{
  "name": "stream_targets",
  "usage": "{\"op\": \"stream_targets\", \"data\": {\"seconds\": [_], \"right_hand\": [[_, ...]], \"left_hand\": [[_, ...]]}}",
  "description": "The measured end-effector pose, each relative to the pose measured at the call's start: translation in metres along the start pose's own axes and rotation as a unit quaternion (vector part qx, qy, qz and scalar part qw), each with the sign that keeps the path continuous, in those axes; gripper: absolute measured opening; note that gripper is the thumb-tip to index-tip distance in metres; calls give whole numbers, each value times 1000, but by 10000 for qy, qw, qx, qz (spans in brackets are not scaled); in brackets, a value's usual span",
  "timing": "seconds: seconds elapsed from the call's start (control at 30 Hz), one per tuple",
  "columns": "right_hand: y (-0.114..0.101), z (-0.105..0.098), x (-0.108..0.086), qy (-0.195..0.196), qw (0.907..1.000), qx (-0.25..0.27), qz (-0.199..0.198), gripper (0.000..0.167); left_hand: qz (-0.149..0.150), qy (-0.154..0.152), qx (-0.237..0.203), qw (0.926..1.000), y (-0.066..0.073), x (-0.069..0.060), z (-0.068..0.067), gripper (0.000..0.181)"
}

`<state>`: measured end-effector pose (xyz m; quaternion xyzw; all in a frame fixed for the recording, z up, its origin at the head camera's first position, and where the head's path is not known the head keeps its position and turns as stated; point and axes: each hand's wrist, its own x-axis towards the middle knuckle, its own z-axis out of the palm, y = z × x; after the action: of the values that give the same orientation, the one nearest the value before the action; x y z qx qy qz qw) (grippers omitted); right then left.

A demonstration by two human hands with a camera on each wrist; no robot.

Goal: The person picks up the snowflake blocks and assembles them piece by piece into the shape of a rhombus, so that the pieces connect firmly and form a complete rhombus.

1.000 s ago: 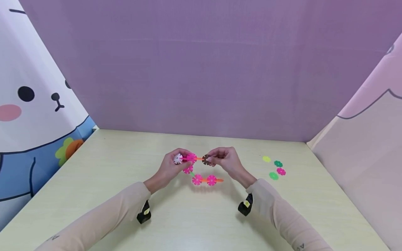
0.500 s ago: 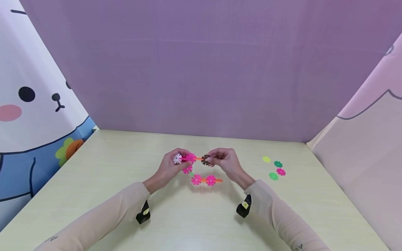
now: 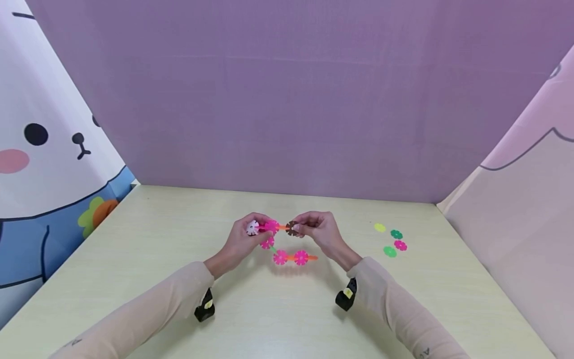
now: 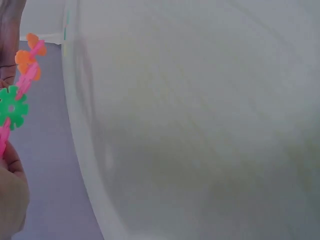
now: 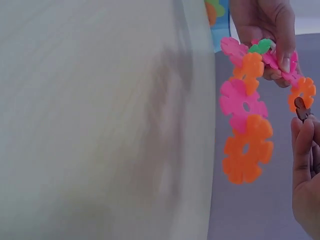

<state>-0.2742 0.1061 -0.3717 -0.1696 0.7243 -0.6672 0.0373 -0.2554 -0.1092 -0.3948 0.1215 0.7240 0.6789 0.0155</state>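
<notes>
My left hand (image 3: 242, 241) pinches a chain of notched plastic discs near a pink disc (image 3: 271, 227), with a white disc (image 3: 252, 228) at its left side. From there the chain bends down through another pink disc (image 3: 267, 243) and a green one (image 5: 261, 46) to two more pink discs and an orange end disc (image 5: 247, 150). My right hand (image 3: 324, 232) pinches a brown disc (image 3: 292, 228), which meets an orange disc (image 5: 302, 94) of the chain. In the left wrist view a green disc (image 4: 12, 108) shows between pink ones.
On the table (image 3: 170, 214) to the right lie loose discs: yellow (image 3: 379, 227), dark green (image 3: 396, 234), pink (image 3: 400, 245) and light green (image 3: 390, 252). A purple cloth (image 3: 287, 99) stands behind the table, with printed cloths at both sides.
Both hands keep their grips on the discs. The right hand and the brown disc have shifted very slightly left; the chain otherwise looks almost the same.
</notes>
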Motion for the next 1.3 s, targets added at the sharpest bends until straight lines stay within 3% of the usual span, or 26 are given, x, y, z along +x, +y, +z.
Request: {"op": "stream_targets", "data": {"seconds": [0.17,0.5,0.8,0.97,1.3], "right_hand": [[-2,-2,1,49,9999,-133,-88,16],[3,-6,5,-80,9989,-422,-176,19],[4,-14,5,-189,9968,-781,-3,25],[4,-30,-1,-150,9924,-1223,-69,26],[11,-83,-16,194,9724,-2311,-258,25]], "left_hand": [[99,-7,-38,9999,3,1,1,27],[-121,111,10,9999,-2,4,5,32],[-259,352,20,9990,0,3,5,32],[-278,401,-38,9988,-4,4,5,31],[-337,389,-14,9987,-4,3,3,30]]}}
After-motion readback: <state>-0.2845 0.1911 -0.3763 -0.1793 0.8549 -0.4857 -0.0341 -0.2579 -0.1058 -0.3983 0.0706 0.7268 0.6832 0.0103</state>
